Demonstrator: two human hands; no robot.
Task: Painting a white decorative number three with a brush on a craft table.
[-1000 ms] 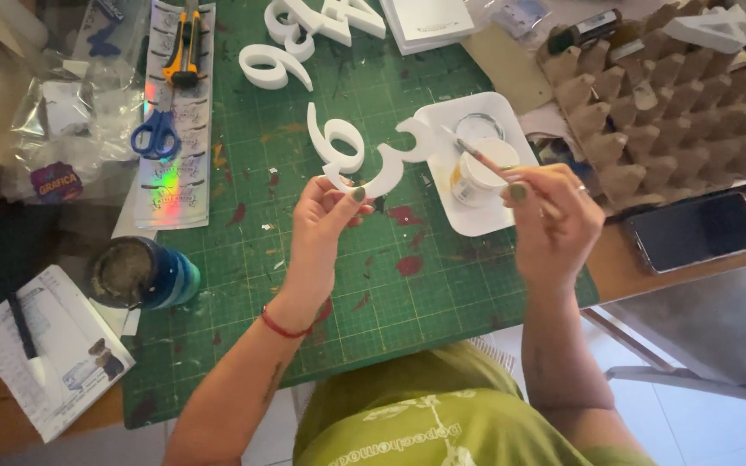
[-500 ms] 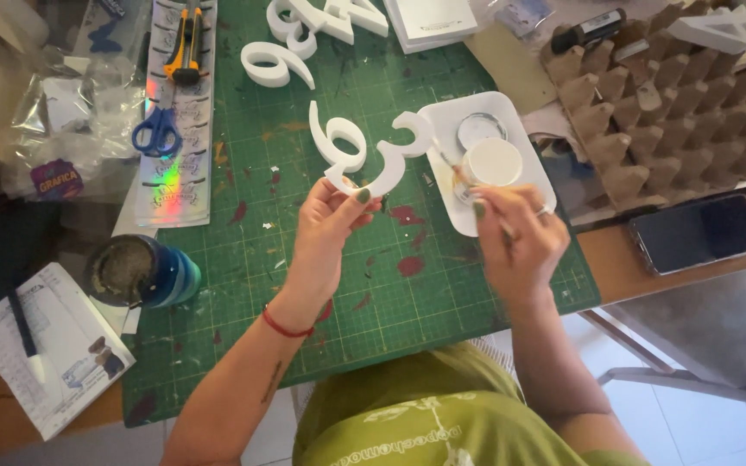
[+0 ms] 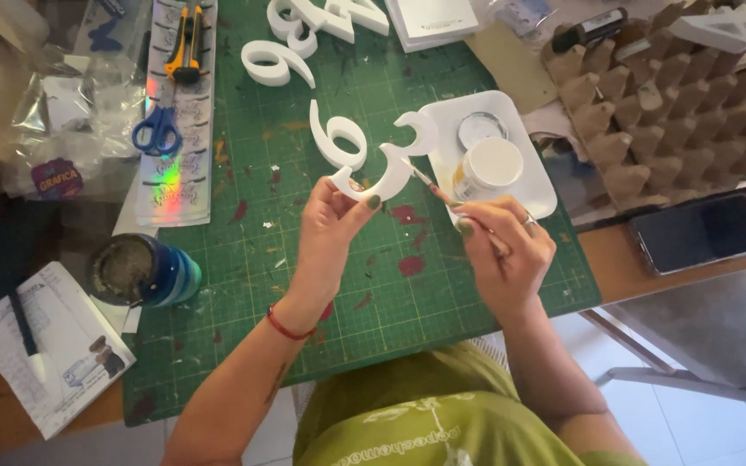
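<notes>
White paint now meets the foam numeral [image 3: 388,160]: the right hand [image 3: 504,250], grip pinching the brush [image 3: 439,188], has swung back from the paint pot [image 3: 487,166]; the left hand [image 3: 331,226] pinches the numeral.

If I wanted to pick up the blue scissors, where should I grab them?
Take the blue scissors by the two round handle loops, coming down from above. They lie flat on the shiny sheet, loops toward the person and blades pointing away, so the loops are the safe, easy part. I'd guess the left hand is closer.
</notes>
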